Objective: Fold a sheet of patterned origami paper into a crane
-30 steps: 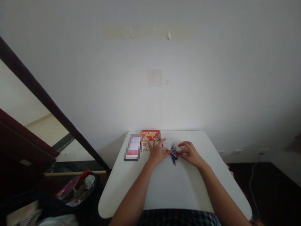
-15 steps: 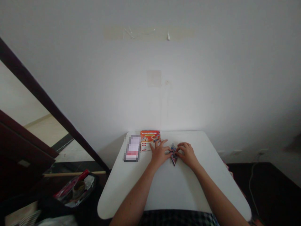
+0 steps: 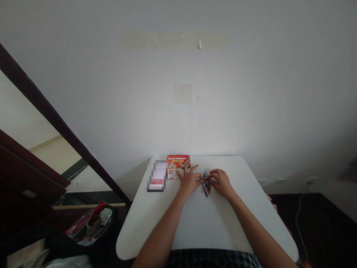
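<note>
A small piece of folded printed paper (image 3: 206, 188), diamond-shaped with blue, red and white colours, stands between my hands over the white table (image 3: 209, 223). My left hand (image 3: 190, 181) pinches its left side with thumb and index finger, while the other fingers spread away. From the right, my right hand (image 3: 221, 181) pinches the paper near its middle, fingers curled. The fingertips hide part of the paper's centre.
A red and white printed leaflet (image 3: 178, 162) lies beyond my left hand. Left of it is a phone (image 3: 158, 176) with a blurred screen. Behind the table rises a white wall (image 3: 217, 123). An open bag of items (image 3: 92, 225) sits low at the left.
Both hands stay in nearly the same place, still pinching the paper. Its lower part looks slightly wider now; the fingers have shifted only a little.
</note>
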Demonstrator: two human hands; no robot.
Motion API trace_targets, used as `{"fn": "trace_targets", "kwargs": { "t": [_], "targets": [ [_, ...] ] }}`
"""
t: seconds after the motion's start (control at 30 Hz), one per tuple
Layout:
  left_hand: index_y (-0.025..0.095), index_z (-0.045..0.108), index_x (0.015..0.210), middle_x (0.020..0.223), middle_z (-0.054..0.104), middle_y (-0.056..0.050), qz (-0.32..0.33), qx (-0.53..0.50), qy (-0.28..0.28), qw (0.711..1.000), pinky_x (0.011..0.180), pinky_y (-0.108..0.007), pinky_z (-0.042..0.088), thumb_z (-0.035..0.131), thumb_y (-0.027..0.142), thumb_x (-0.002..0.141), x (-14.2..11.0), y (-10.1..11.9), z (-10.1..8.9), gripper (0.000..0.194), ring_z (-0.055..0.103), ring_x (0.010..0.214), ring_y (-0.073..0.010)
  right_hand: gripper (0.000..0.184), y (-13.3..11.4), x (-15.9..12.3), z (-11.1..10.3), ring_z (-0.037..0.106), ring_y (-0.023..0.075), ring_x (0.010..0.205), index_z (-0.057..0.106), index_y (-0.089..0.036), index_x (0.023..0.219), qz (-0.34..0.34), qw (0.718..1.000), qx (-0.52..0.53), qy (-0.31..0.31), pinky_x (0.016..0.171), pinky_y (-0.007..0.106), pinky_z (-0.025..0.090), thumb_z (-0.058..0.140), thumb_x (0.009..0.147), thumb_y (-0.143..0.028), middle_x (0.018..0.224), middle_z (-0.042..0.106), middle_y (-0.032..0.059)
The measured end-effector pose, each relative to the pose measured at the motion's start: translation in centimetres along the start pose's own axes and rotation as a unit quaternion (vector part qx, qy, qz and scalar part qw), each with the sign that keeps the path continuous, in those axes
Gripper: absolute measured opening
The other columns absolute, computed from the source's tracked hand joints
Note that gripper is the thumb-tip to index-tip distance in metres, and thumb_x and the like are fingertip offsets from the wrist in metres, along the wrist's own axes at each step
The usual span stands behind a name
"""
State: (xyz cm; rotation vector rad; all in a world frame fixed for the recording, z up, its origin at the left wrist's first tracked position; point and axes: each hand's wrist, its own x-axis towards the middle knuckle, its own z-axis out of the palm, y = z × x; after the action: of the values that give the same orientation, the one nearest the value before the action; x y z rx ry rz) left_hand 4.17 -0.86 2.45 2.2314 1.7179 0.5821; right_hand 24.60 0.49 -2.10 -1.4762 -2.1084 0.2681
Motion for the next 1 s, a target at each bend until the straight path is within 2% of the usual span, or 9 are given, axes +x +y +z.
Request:
{"fn": "trace_targets", "kwargs": {
  "t": [0.13,0.33,0.53,0.77,0.9,1.0],
  "targets": [
    [0.040,0.076,0.091,0.153,0.044,0.009,0.013,0.002,0.002,1.000,0.104,-0.085,0.000,0.074,0.039,0.080,-0.1,-0.4,0.1,0.011,0.020,0.146,-0.0394,0.015,-0.2,-0.4,-0.2,0.052,0.0245,0.115,0.075,-0.031,0.095,-0.004,1.000,-0.003,0.024,0.101,0.041,0.040,0.066,0.084,-0.027,0.114,0.064,0.0041],
    [0.040,0.075,0.099,0.147,0.052,0.006,0.039,0.019,0.057,0.997,0.111,-0.079,0.001,0.069,0.038,0.085,-0.2,-0.1,0.6,0.015,0.026,0.144,-0.0341,0.016,-1.5,-0.7,-0.4,0.047,0.0262,0.118,0.073,-0.027,0.097,-0.003,0.998,-0.043,0.050,0.101,0.041,0.041,0.060,0.089,-0.025,0.113,0.063,0.0060],
    [0.038,0.076,0.093,0.151,0.047,0.008,0.031,0.031,0.030,0.999,0.110,-0.080,0.002,0.069,0.043,0.085,-0.2,-0.1,0.0,0.012,0.023,0.145,-0.0363,0.020,-1.7,-0.9,-0.8,0.043,0.0293,0.127,0.073,-0.031,0.104,-0.016,0.995,-0.088,0.044,0.106,0.047,0.038,0.057,0.091,-0.030,0.118,0.064,0.0059],
    [0.044,0.074,0.102,0.154,0.043,0.007,0.031,0.036,0.017,0.999,0.110,-0.079,0.003,0.068,0.051,0.083,-0.8,-0.4,-0.2,0.021,0.023,0.146,-0.0366,0.026,-1.3,-1.5,-1.5,0.042,0.0298,0.131,0.070,-0.037,0.112,-0.041,0.995,-0.094,0.014,0.108,0.051,0.036,0.063,0.087,-0.035,0.124,0.062,0.0045],
    [0.042,0.072,0.108,0.151,0.047,0.004,0.042,0.048,0.051,0.997,0.114,-0.074,0.004,0.067,0.047,0.085,-0.9,-0.3,0.3,0.023,0.029,0.143,-0.0320,0.023,-1.3,-1.3,-1.1,0.043,0.0299,0.129,0.071,-0.033,0.109,-0.032,0.994,-0.092,0.041,0.109,0.052,0.034,0.061,0.088,-0.036,0.121,0.062,0.0057],
    [0.039,0.074,0.104,0.150,0.049,0.004,0.036,0.057,0.068,0.995,0.115,-0.072,0.004,0.066,0.044,0.087,-0.7,-0.1,0.6,0.019,0.030,0.143,-0.0310,0.022,-1.3,-1.1,-0.6,0.043,0.0299,0.128,0.072,-0.030,0.106,-0.020,0.993,-0.098,0.067,0.110,0.053,0.032,0.058,0.090,-0.035,0.119,0.063,0.0070]
  ]
}}
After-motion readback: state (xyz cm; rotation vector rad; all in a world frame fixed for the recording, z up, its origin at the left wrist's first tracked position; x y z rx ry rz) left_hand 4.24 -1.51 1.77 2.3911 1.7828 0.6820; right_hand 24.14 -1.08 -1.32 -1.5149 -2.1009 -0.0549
